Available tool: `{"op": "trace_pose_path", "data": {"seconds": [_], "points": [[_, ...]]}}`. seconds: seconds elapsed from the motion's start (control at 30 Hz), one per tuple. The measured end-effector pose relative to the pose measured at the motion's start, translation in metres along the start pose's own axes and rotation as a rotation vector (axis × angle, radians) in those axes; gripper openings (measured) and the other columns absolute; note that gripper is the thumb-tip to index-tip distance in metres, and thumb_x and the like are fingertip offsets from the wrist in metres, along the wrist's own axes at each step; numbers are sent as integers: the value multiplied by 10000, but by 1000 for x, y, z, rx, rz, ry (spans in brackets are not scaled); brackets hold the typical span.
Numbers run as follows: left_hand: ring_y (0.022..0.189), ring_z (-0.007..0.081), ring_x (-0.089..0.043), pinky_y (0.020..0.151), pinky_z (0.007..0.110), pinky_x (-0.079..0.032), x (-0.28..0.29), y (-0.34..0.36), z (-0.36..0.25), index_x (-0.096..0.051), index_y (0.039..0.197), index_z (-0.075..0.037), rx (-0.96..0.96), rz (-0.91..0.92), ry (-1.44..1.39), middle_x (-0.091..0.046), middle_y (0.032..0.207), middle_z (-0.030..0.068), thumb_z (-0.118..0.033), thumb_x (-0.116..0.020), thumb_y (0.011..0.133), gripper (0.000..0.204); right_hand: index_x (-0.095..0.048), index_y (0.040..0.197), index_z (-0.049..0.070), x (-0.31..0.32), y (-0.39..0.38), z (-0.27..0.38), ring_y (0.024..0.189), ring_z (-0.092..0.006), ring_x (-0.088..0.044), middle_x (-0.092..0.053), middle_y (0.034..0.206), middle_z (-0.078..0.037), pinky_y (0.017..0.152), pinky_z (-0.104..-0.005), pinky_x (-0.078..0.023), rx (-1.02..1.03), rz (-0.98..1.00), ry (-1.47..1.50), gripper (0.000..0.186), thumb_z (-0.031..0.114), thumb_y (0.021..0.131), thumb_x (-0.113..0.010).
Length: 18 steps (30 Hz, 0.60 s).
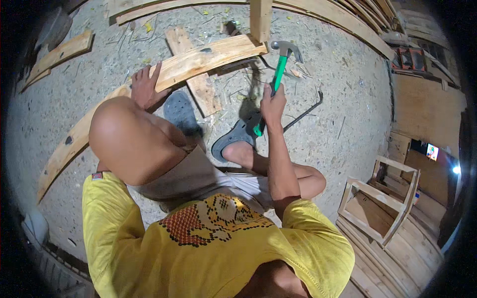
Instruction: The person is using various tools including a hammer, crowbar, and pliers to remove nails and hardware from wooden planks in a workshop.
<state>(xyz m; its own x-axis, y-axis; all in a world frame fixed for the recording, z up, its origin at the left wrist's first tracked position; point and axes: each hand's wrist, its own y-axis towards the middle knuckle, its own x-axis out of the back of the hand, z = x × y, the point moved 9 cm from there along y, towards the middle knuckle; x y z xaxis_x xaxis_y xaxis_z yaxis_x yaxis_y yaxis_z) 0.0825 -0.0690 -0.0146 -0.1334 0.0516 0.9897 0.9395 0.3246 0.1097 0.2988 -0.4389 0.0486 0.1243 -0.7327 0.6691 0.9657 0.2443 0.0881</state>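
- Down on the concrete floor (338, 99), the person crouches over a long wooden plank (198, 62) that runs diagonally from lower left to upper right.
- The left hand (145, 89) lies flat on the plank near its middle, fingers spread apart and pressing on the wood, gripping nothing.
- The right hand (272, 103) is clamped around the green handle of a claw hammer (280, 64), with the steel head raised just beside the plank's upper right end.
- A shorter board (196, 74) lies crosswise beneath the plank, and an upright wooden post (261, 20) meets the plank's end.
- Both feet wear grey clogs (233, 139), planted on the floor between the plank and the person's knees.
- A thin dark metal rod (304, 113) lies on the floor just right of the hammer hand.
- An open wooden frame (382, 198) stands at the lower right, well apart from the work.
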Motion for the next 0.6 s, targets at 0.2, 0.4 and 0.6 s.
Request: {"op": "trace_pose_path", "data": {"seconds": [0.2, 0.4, 0.6], "points": [[1251, 420, -481, 1078, 559, -337, -1, 3, -1, -346, 1611, -160, 1, 25, -43, -503, 1397, 234, -610, -759, 765, 1043, -571, 1159, -30, -6, -56, 45, 731, -501, -643, -641, 778, -293, 634, -528, -474, 83, 279, -2, 291, 217, 1009, -606], [1251, 402, -479, 1078, 531, -356, 5, 4, 0, -360, 1596, -151, -6, -17, -41, -510, 1387, 218, -606, -764, 774, 1022, -544, 1140, 17, -23, -99, 150, 640, -435, -633, -628, 729, -220, 570, -465, -463, 376, 412, 164, 195, 156, 1013, -597], [1251, 420, -490, 1092, 538, -358, 13, 0, -5, -370, 1591, -148, -21, -45, -77, -523, 1382, 224, -604, -780, 755, 1037, -489, 1173, -42, -106, -112, 114, 789, -556, -651, -641, 833, -380, 648, -579, -503, 279, 781, -150, 307, 176, 997, -614]]}}
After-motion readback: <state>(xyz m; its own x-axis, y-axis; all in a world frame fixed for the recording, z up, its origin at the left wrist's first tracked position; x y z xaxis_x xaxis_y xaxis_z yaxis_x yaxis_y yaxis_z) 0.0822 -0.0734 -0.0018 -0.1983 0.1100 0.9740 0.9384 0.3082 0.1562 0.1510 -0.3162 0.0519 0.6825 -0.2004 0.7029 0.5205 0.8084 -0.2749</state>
